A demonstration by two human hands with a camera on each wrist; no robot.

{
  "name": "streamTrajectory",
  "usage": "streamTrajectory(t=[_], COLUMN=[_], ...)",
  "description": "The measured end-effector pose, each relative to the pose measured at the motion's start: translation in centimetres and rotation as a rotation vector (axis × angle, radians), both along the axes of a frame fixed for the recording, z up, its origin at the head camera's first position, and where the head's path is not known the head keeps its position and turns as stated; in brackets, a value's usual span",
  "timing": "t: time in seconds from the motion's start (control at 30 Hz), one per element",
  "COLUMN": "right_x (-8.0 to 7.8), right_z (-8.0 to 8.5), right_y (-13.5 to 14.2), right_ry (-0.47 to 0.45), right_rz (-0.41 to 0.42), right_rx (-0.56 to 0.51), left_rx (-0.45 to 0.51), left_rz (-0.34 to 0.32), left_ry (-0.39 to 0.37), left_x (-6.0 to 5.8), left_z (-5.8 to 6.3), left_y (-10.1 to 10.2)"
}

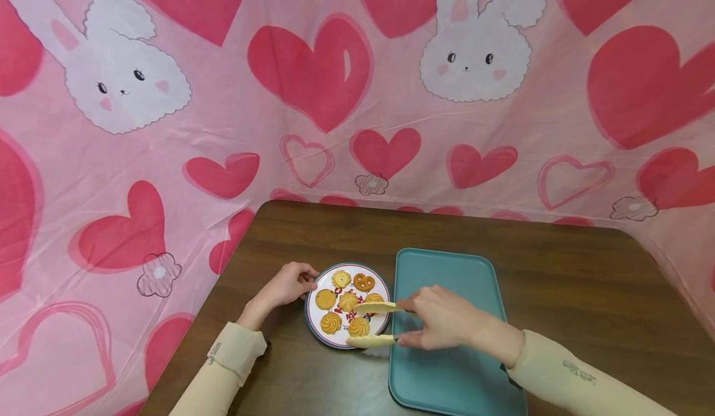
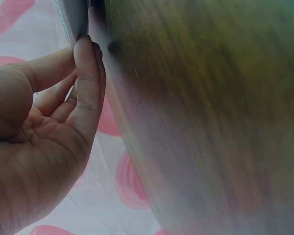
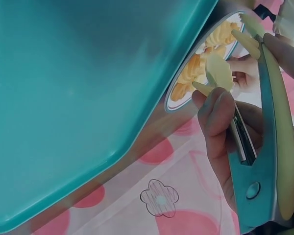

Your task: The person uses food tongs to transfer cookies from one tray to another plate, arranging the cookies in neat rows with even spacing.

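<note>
My left hand (image 1: 289,284) pinches the left rim of a round white plate (image 1: 313,312) with printed red marks; in the left wrist view the thumb and fingertips meet at the plate's edge (image 2: 74,19). Several cookies lie on it, among them a pretzel (image 1: 364,282), a flat round cookie (image 1: 326,299) and a swirled cookie (image 1: 331,323). My right hand (image 1: 444,320) grips pale yellow tongs (image 3: 285,147) with metal inner parts. Their two tips are spread apart over the plate's right side, overlapping the cookies there in the head view. Nothing shows between the tips.
A teal rectangular tray (image 1: 447,372) lies right of the plate, close to its rim, under my right hand. Both stand on a dark brown wooden table (image 1: 592,304). A pink cloth (image 1: 223,105) with hearts and rabbits hangs behind and at the sides.
</note>
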State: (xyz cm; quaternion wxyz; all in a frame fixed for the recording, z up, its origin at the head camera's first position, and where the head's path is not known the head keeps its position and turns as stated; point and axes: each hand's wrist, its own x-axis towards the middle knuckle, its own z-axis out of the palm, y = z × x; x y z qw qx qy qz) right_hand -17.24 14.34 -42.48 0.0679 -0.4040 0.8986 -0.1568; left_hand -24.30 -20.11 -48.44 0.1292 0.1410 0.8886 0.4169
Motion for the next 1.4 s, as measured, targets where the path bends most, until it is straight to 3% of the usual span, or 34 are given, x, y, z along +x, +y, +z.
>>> streamTrajectory(t=[0.33,0.53,0.67,0.87,1.07,1.4], right_x=[0.4,0.8,0.9,1.3,2.0,3.2], right_z=[0.9,1.6,1.6,1.3,0.7,-1.8], right_y=[0.6,2.2,3.9,7.2,11.1,16.8], right_ry=[0.046,0.119,0.148,0.120,0.115,-0.036], right_rz=[-0.097,-0.226,-0.344,-0.554,-0.710,-0.964], right_rx=[0.011,0.012,-0.042,-0.200,-0.321,-0.416], left_rx=[0.003,-0.004,-0.009,-0.019,-0.022,-0.026], left_rz=[-0.010,-0.004,-0.001,0.010,0.016,0.014], left_ry=[0.006,0.005,0.004,-0.004,-0.010,-0.014], left_x=[0.0,0.0,0.0,-0.1,-0.1,-0.1], left_z=[-0.2,-0.2,0.0,0.1,0.2,0.2], left_y=[-0.1,-0.1,0.0,0.1,0.1,0.1])
